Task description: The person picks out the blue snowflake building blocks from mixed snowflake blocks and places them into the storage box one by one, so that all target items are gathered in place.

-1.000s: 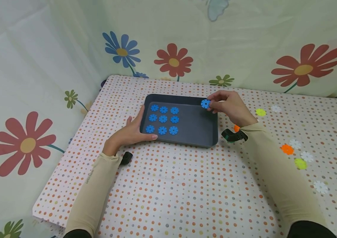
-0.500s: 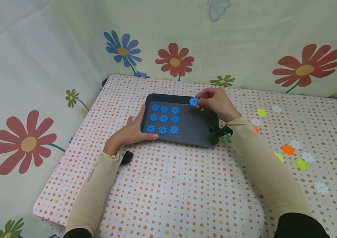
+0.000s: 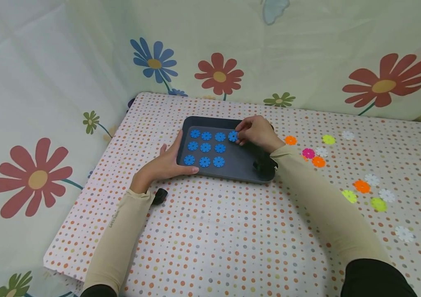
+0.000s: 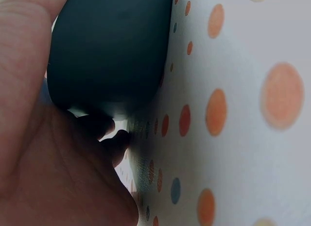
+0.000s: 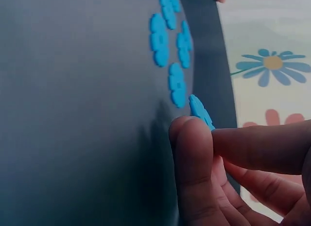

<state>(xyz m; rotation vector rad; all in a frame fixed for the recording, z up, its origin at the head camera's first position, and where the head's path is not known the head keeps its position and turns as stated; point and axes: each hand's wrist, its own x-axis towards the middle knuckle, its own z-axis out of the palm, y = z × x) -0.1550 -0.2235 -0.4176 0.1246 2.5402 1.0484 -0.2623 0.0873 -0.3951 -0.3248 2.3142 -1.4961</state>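
A dark grey baking tray lies on the dotted tablecloth. My left hand holds its left end, the thumb along the near rim and the fingers round the left side; the left wrist view has the tray's wall close up in that grip. Blue notched plastic discs lie in neat rows on the tray's left part. Over the far side, at the right end of the back row, my right hand pinches one blue disc between thumb and fingers. That disc is tilted; whether it touches the tray is unclear.
Right of the tray, loose discs lie scattered on the cloth: orange, yellow, white and one pink. A flowered curtain hangs behind the table. The right forearm crosses above the cloth.
My right hand has moved left and down with the blue disc, from the tray's far right corner to beside the back row. My left hand keeps its hold on the tray.
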